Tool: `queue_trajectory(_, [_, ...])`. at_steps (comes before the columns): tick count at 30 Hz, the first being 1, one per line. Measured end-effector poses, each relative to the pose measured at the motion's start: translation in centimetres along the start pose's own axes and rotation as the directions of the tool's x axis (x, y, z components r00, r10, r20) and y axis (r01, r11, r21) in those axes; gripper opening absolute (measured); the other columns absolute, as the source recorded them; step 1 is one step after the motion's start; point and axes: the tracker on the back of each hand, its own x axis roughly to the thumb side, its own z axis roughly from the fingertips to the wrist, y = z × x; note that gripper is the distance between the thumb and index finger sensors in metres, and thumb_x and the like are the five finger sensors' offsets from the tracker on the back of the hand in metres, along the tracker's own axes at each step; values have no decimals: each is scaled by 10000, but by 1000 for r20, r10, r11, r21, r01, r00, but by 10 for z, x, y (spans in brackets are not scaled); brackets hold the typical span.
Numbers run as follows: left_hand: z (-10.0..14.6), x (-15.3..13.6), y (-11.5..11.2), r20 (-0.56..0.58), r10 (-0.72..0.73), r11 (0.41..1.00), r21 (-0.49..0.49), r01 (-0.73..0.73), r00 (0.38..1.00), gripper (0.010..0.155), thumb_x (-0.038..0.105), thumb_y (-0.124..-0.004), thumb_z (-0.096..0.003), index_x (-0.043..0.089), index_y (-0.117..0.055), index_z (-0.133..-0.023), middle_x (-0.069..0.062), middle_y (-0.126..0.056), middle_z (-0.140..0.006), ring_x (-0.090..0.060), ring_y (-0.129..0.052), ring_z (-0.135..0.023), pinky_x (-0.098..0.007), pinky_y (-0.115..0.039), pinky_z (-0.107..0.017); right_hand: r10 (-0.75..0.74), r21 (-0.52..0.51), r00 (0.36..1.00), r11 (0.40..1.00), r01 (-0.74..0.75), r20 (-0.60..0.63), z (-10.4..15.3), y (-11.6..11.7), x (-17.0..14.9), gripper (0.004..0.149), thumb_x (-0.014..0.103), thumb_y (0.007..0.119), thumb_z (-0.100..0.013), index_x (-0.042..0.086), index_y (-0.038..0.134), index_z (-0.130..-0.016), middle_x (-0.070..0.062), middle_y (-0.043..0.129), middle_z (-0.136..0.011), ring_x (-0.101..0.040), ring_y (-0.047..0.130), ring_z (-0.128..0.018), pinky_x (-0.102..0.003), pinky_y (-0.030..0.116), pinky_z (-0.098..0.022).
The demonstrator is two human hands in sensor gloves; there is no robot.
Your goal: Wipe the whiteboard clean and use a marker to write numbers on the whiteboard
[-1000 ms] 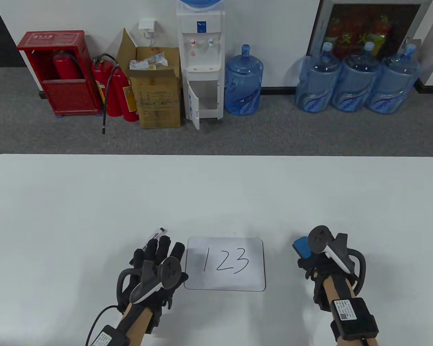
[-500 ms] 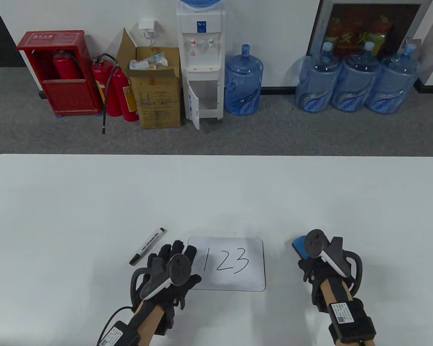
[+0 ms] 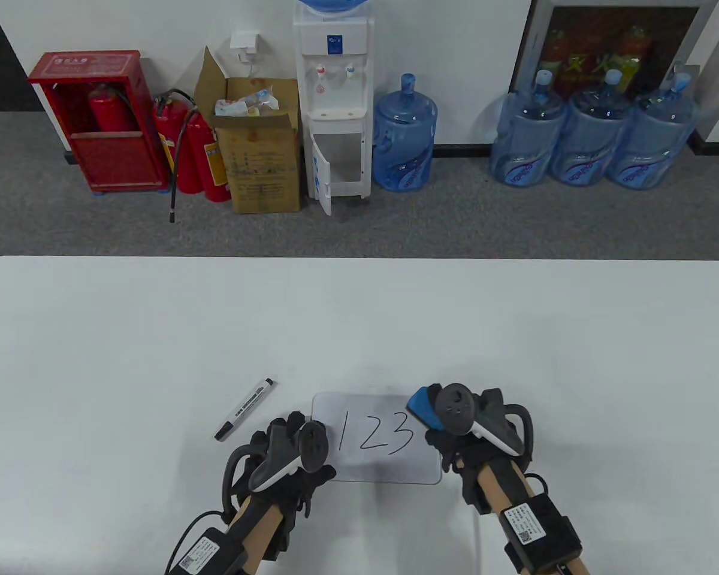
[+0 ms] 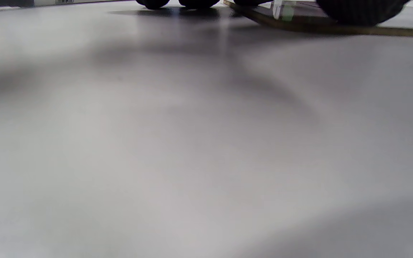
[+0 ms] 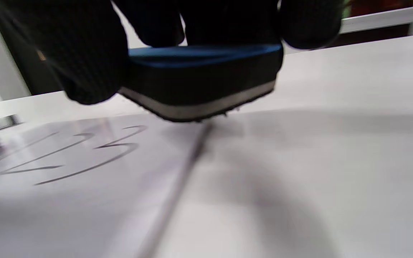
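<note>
A small whiteboard [image 3: 389, 468] with "123" in black lies near the table's front edge. My right hand [image 3: 442, 442] grips a blue eraser [image 3: 422, 409] and holds it over the board's right edge, beside the "3". In the right wrist view the eraser [image 5: 203, 80] hovers tilted just above the whiteboard [image 5: 84, 154], its felt side down. My left hand [image 3: 295, 430] rests flat at the board's left edge; in the left wrist view its fingertips [image 4: 192, 3] touch the table beside the whiteboard edge [image 4: 335, 30]. A black-capped marker [image 3: 245, 409] lies free on the table, left of that hand.
The white table [image 3: 359, 323] stretches wide beyond the board. On the floor behind it stand a water dispenser [image 3: 334, 102], several blue water jugs [image 3: 587, 135], a cardboard box [image 3: 260, 150] and red fire extinguishers [image 3: 192, 150].
My right hand has carried the eraser left from beside the board to over its right edge. My left hand left the marker and moved right onto the board's left edge.
</note>
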Motion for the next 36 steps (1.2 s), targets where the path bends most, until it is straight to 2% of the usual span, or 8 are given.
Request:
queue_trajectory(5, [0,0,0,0,4,1000,-1,-4,1000,768,642,-614,-431,408,-366,-1119,-22,-297,-1271,-405,-361,-1156,-647,-333,-815,41,41,981,998,-49,190,-5,17,60,723,447,877,-404,293,593,-1051,-82,618,-1042,-334,765,-857,-578,606,-633])
queue_trajectory(9, [0,-1,0,0,8,1000,-1,-8,1000,767,640,-618,-431,408,-370,-1118,-23,-294,-1272,-407,-364,-1155,-648,-337,-813,99,56,957,991,-119,273,-6,31,89,706,445,885,-402,306,619,-1041,-70,630,-1043,-326,771,-862,-576,613,-636])
queue_trajectory(17, [-1,-1,1,1,8,1000,-4,-8,1000,768,637,-624,-429,405,-375,-1118,-22,-300,-1271,-409,-368,-1154,-648,-339,-814,106,62,944,989,-132,313,-8,42,99,682,458,895,-395,305,664,-1019,-72,648,-1037,-321,789,-864,-587,611,-640])
queue_trajectory(26, [-1,0,1,1,5,1000,-10,-5,1000,767,629,-628,-428,403,-377,-1116,-22,-297,-1272,-414,-368,-1154,-651,-339,-814,112,16,955,993,-121,275,-18,39,98,654,453,913,-383,298,718,-988,-78,712,-1001,-314,845,-814,-588,630,-628])
queue_trajectory(36, [-1,0,2,0,0,1000,-6,0,1000,766,628,-629,-426,401,-383,-1115,-21,-304,-1272,-415,-382,-1152,-652,-349,-812,110,-14,993,994,-110,29,-43,31,70,657,457,908,-384,292,718,-991,-100,716,-990,-329,842,-799,-591,611,-637])
